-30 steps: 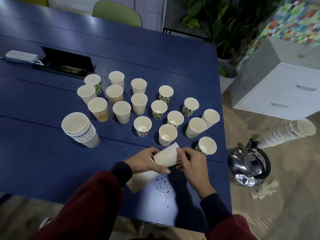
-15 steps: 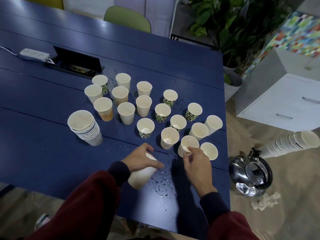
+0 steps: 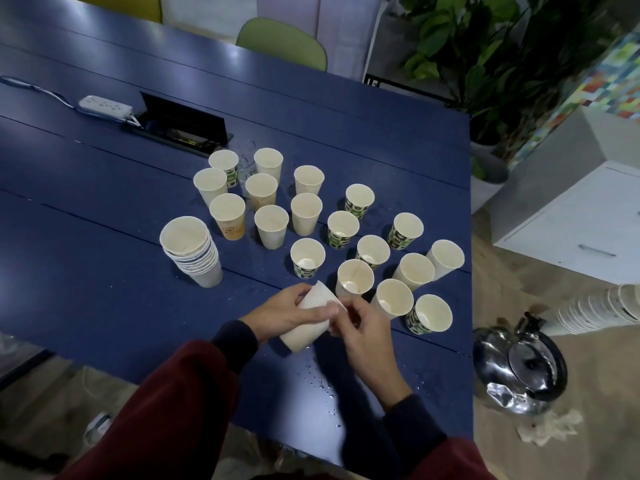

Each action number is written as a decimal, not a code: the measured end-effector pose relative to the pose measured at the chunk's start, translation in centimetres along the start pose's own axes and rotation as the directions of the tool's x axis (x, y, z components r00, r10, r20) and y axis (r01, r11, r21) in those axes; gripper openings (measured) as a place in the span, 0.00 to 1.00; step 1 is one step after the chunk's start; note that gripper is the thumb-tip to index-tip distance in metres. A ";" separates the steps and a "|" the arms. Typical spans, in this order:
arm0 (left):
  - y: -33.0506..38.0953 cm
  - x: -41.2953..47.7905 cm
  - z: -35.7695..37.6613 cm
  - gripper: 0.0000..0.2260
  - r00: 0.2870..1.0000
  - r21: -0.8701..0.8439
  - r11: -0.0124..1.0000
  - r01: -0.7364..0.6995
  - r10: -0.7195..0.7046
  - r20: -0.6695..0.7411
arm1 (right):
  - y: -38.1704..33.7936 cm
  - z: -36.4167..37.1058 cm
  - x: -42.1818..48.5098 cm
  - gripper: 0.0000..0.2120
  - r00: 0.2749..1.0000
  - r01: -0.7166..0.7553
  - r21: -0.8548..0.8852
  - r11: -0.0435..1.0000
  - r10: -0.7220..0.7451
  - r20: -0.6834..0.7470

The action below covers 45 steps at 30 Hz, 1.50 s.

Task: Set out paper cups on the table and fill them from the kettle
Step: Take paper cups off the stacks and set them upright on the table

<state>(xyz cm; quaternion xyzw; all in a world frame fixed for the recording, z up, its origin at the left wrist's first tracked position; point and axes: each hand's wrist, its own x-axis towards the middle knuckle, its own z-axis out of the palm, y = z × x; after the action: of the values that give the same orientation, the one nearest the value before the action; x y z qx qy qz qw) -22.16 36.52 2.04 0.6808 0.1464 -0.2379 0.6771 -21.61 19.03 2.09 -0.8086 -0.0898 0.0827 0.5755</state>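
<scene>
Many cups (image 3: 271,226) upright on table (image 3: 86,289); left hand (image 3: 287,311) grips tilted cup stack (image 3: 304,330).

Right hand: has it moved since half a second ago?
Yes. The right hand has come off the nearest plain cup and gone left to the cup stack in the left hand.
</scene>
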 end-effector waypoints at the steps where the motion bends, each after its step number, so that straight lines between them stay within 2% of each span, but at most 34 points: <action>1: -0.3 -0.2 -0.4 0.31 0.999 0.036 0.999 0.003 -0.004 0.042 | 0.0 0.0 0.3 0.12 1.000 -0.017 0.023 1.000 0.017 -0.006; 3: -0.8 -0.4 -0.8 0.28 0.997 0.068 0.998 -0.011 0.006 0.075 | -0.3 0.2 0.8 0.13 0.999 -0.042 0.040 0.998 0.042 0.017; 5: -1.1 -0.7 -1.1 0.26 0.999 0.112 0.993 -0.026 0.022 0.031 | -0.6 0.4 1.1 0.11 0.999 -0.020 -0.011 1.000 0.020 0.038; 9: -1.8 -1.0 -2.7 0.28 0.999 0.272 0.962 -0.008 0.022 -0.049 | -1.1 0.9 1.5 0.13 0.994 0.005 -0.070 0.998 -0.013 -0.109; 12: -2.6 -1.1 -3.8 0.33 0.974 0.223 0.975 -0.015 0.065 -0.219 | -1.7 0.3 2.1 0.11 0.971 0.080 -0.147 0.986 -0.110 -0.211; 15: -3.4 -0.6 -4.9 0.34 0.883 0.199 0.979 -0.049 0.136 -0.450 | -2.0 -0.3 2.2 0.07 0.948 0.150 -0.242 0.959 -0.209 -0.240; 18: -3.8 0.3 -5.7 0.31 0.820 0.231 0.967 -0.106 0.216 -0.530 | -1.3 -0.1 1.8 0.06 0.947 0.188 -0.315 0.930 -0.256 -0.193; 21: -2.9 0.9 -5.2 0.26 0.779 0.194 0.964 -0.183 0.263 -0.569 | 0.2 0.5 1.2 0.05 0.962 0.216 -0.388 0.896 -0.264 -0.072; 23: -2.6 1.7 -5.0 0.26 0.734 0.201 0.955 -0.219 0.297 -0.611 | 1.3 0.9 0.8 0.04 0.972 0.216 -0.417 0.883 -0.233 0.010; 26: -2.7 2.7 -4.8 0.29 0.694 0.233 0.948 -0.217 0.318 -0.646 | 2.6 1.2 0.5 0.09 0.983 0.185 -0.477 0.859 -0.156 0.100; 30: -4.2 3.3 -4.8 0.35 0.692 0.263 0.956 -0.130 0.277 -0.667 | 3.0 1.0 0.6 0.12 0.992 0.122 -0.493 0.861 -0.093 0.084; 34: -6.4 2.4 -5.5 0.36 0.686 0.248 0.968 -0.022 0.195 -0.701 | 1.9 1.2 1.4 0.12 0.988 0.139 -0.490 0.861 -0.152 0.014; 38: -8.4 0.3 -7.1 0.30 0.588 0.184 0.983 0.018 0.139 -0.797 | 0.1 2.6 2.6 0.06 0.972 0.222 -0.435 0.873 -0.235 0.024; 43: -7.8 -1.5 -10.3 0.31 0.499 0.156 0.987 -0.029 0.149 -0.854 | -3.2 6.1 4.1 0.01 0.935 0.355 -0.359 0.863 -0.337 0.112; 45: -7.0 -1.8 -11.8 0.33 0.473 0.143 0.987 -0.073 0.161 -0.866 | -4.6 7.9 4.8 0.03 0.923 0.384 -0.313 0.869 -0.350 0.160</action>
<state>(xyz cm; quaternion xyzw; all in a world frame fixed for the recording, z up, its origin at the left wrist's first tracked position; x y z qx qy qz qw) -25.82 48.69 -3.39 0.7438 0.4134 0.1822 0.4926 -19.07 28.91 3.77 -0.8582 -0.2828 -0.0055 0.4283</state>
